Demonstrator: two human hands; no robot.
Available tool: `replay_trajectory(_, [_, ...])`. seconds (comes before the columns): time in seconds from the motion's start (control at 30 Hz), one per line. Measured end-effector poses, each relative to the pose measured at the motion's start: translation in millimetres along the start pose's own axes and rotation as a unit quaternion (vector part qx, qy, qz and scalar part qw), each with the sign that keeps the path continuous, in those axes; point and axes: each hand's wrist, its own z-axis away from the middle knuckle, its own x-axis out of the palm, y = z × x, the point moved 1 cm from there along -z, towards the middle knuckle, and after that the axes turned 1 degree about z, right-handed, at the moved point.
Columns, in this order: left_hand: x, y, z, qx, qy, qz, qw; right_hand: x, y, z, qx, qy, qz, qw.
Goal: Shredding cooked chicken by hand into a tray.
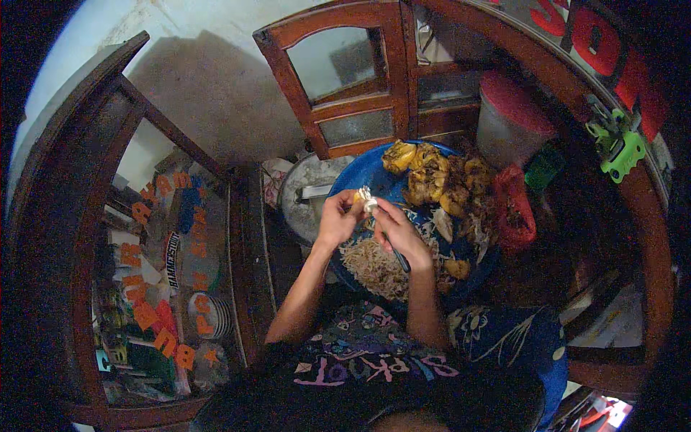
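My left hand point(337, 222) pinches a small pale piece of chicken point(366, 196), with a yellow edge showing by the fingertips. Close against it, my right hand point(404, 234) is closed around a dark-handled knife point(398, 257); the handle sticks out below the palm, and the blade is hard to make out. Both hands are over a large blue basin point(372, 173). Pale shredded chicken point(380, 270) is heaped in its near part. Yellow-brown cooked chicken pieces point(430, 181) are piled at the far right of the basin, with more scraps along its right side.
A metal pot point(295, 209) stands left of the basin. Beyond the right side are a red plastic bag point(515, 216) and a pale bucket with a red lid point(512, 115). A wooden cabinet door point(399, 79) hangs ajar at the back. Stacked bowls point(209, 315) sit behind glass at left.
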Motion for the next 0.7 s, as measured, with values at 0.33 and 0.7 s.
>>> replay_trajectory(0.33, [1, 1, 0, 0.015, -0.034, -0.047, 0.998, 3, -3, 2, -0.009, 0.0, 0.031, 0.999])
replay_trajectory(0.7, [7, -1, -4, -0.001, 0.045, 0.001, 0.999, 6, -4, -3, -0.029, 0.099, 0.059, 0.993])
